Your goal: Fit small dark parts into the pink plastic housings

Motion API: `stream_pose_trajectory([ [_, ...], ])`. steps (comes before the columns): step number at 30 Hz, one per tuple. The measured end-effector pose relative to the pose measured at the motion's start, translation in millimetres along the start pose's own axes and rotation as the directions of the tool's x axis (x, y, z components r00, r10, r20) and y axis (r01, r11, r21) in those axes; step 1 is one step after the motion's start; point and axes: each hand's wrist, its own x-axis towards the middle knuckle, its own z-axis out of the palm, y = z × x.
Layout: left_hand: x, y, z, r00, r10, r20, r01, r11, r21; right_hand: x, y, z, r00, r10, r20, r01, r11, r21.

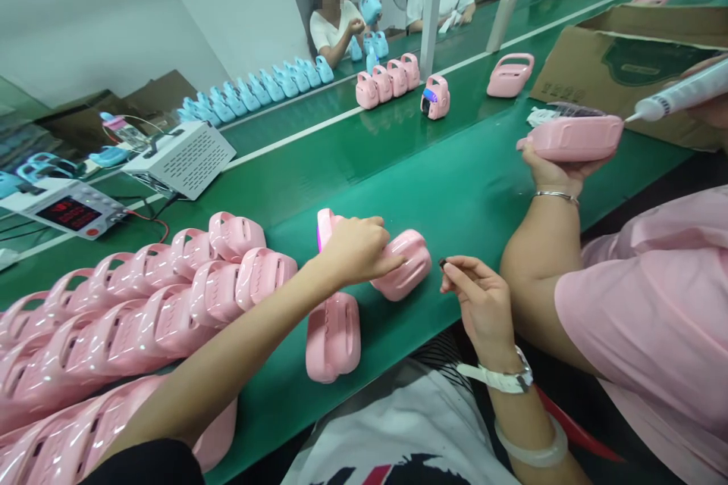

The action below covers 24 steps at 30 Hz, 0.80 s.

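Observation:
My left hand (356, 248) rests on top of a pink plastic toy body (405, 264) standing on the green belt (455, 189), fingers curled over it. Just behind the hand a second pink piece (325, 226) shows a purple edge. My right hand (481, 295) hovers to the right of the toy and pinches a small dark part (443, 263) between thumb and fingers. A pink shell half (334, 336) lies flat on the belt below my left wrist.
Rows of pink shells (142, 303) fill the left. A co-worker in pink (654, 318) at my right holds a pink shell (572, 138) and a syringe (679, 95). A white power box (182, 158), meter (68, 211), cardboard box (626, 61) and more toys (390, 82) stand farther off.

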Motion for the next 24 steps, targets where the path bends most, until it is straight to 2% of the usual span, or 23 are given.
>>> stream_pose_trajectory([
  [4,-1.2,12.6,9.0,0.988,-0.142,-0.058,0.116,0.940,-0.321,-6.9,7.6,-1.0,0.999,0.032,0.019,-0.032,0.999,-0.036],
  [7,-5.8,15.4,8.5,0.989,-0.144,-0.042,0.098,0.830,-0.549,-3.8,12.6,1.4,0.998,0.062,0.027,-0.061,0.998,-0.026],
  [12,-15.9,15.1,7.3,0.992,-0.124,-0.013,0.076,0.680,-0.729,-0.3,13.2,5.0,0.984,0.142,0.105,-0.142,0.990,-0.010],
  [15,-18.6,5.9,15.0,0.992,-0.112,0.060,0.113,0.557,-0.823,-1.6,14.5,6.6,0.968,0.199,0.151,-0.199,0.980,-0.015],
  [18,-18.2,-9.0,22.8,0.976,-0.129,0.175,0.217,0.503,-0.836,-3.3,17.5,6.5,0.960,0.228,0.164,-0.227,0.974,-0.025],
  [20,-17.4,-18.1,24.4,0.947,-0.031,0.320,0.297,0.467,-0.833,-5.1,19.4,5.9,0.958,0.237,0.160,-0.235,0.972,-0.031],
  [22,-16.5,-25.1,23.8,0.887,0.098,0.451,0.380,0.398,-0.835,-7.7,20.9,5.7,0.960,0.235,0.150,-0.232,0.972,-0.031],
  [24,-15.7,-29.6,23.3,0.846,0.193,0.498,0.412,0.358,-0.838,-10.8,22.0,6.1,0.965,0.223,0.138,-0.220,0.975,-0.031],
])
